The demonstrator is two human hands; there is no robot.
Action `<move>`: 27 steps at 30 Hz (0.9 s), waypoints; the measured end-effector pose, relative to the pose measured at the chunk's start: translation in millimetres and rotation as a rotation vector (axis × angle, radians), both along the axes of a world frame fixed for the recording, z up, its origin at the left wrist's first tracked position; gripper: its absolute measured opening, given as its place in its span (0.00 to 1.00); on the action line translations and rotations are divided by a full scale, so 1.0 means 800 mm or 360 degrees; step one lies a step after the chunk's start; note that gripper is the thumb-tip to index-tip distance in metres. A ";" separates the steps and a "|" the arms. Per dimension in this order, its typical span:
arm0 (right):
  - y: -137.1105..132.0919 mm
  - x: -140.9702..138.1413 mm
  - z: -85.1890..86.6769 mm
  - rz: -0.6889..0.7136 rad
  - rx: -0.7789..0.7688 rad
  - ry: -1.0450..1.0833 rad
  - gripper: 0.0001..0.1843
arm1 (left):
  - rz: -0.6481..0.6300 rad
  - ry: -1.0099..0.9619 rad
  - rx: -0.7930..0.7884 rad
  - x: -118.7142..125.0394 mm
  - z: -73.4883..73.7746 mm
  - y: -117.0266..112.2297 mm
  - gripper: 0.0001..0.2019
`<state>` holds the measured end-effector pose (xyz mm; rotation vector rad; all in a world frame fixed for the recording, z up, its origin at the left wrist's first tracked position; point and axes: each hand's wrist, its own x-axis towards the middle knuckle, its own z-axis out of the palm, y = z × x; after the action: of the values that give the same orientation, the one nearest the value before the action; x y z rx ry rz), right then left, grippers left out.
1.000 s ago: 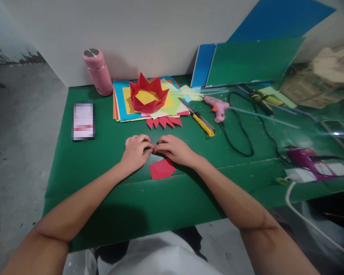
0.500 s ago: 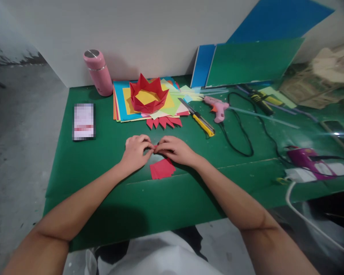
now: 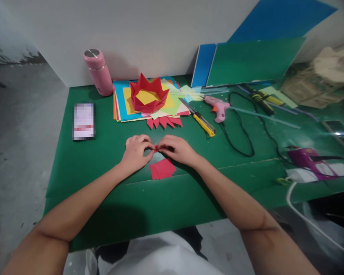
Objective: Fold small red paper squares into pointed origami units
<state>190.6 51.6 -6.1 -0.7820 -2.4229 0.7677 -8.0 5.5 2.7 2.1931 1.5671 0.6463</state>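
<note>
Between my fingertips is a small piece of red paper (image 3: 156,148), mostly covered by the fingers. My left hand (image 3: 137,151) pinches its left end, thumb and forefinger together. From the other side, my right hand (image 3: 176,149) is closed on its right end. Just below the hands lies a small fanned stack of red paper pieces (image 3: 162,169). Above them, several pointed red folded pieces (image 3: 164,122) stick out by the edge of a pile of coloured paper (image 3: 120,109). A red folded paper ring with points (image 3: 149,105) sits on that pile.
A pink flask (image 3: 99,74) and a phone-shaped blurred item (image 3: 84,121) stand left on the green table (image 3: 103,214). Rightward lie a yellow utility knife (image 3: 203,124), a pink glue gun (image 3: 218,107) with black cord, glue sticks and a power strip (image 3: 304,175). Boards (image 3: 255,63) lean behind.
My right fingertips have shifted slightly right and apart from the left ones, so more of the red paper shows between them. My left hand has hardly moved.
</note>
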 end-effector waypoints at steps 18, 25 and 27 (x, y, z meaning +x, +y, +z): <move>-0.004 0.001 0.005 0.0061 0.0108 -0.0080 0.10 | -0.0015 0.0013 0.0011 -0.001 -0.002 0.001 0.04; -0.009 0.000 0.011 0.0081 0.0217 -0.0197 0.11 | 0.0001 0.0027 0.0037 0.001 -0.002 0.000 0.06; -0.009 -0.001 0.011 0.0093 0.0237 -0.0213 0.11 | 0.0005 0.0040 0.0037 0.001 -0.002 0.000 0.07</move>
<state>190.1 44.4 3.0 -0.7281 -2.5979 0.5641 -6.9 5.7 0.8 2.2246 1.5830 0.6439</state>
